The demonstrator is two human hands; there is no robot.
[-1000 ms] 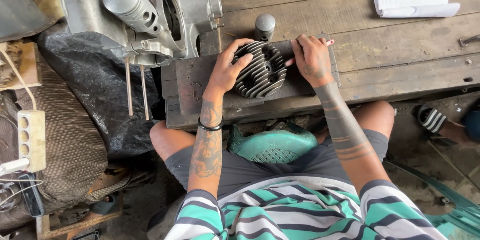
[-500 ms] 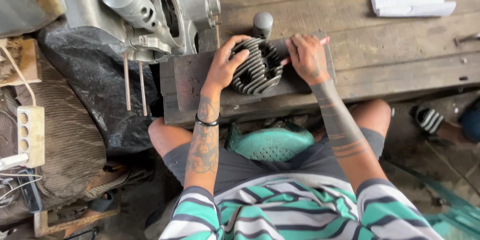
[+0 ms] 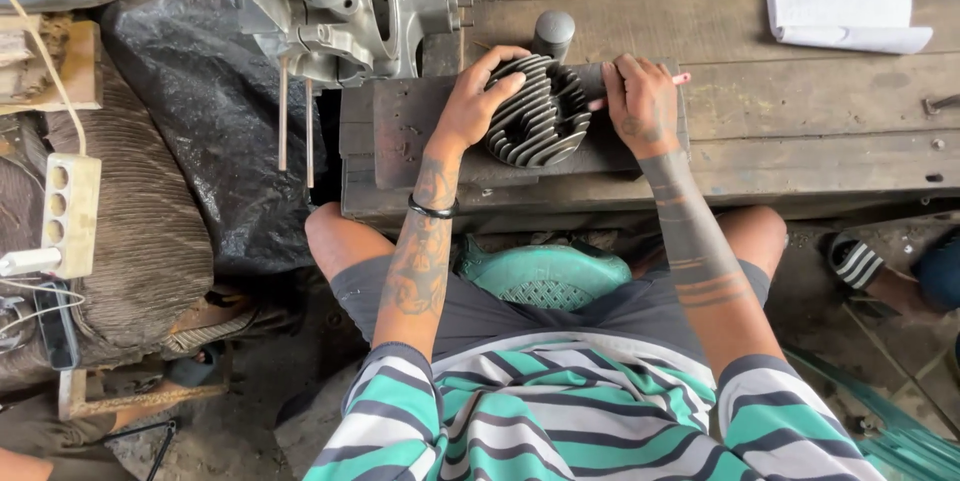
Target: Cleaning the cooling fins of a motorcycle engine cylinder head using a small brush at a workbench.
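Observation:
A dark finned engine cylinder (image 3: 545,119) lies on a dark metal block (image 3: 400,136) on the wooden bench. My left hand (image 3: 478,106) grips the cylinder's left side, fingers curled over its fins. My right hand (image 3: 640,106) rests at the cylinder's right side and holds a thin pink pencil-like tool (image 3: 680,79) whose tip points at the fins. A short grey cylindrical part (image 3: 553,34) stands upright just behind the finned cylinder.
A grey engine crankcase (image 3: 360,1) with two long studs (image 3: 295,121) sits at the back left on black plastic sheeting (image 3: 210,111). Folded white papers (image 3: 845,6) lie at the bench's far right. A white power strip (image 3: 65,216) hangs left. A green plastic stool (image 3: 545,276) is under me.
My left hand's fingers have shifted further over the top of the fins. The view has tilted slightly; the right hand stays at the cylinder's right side.

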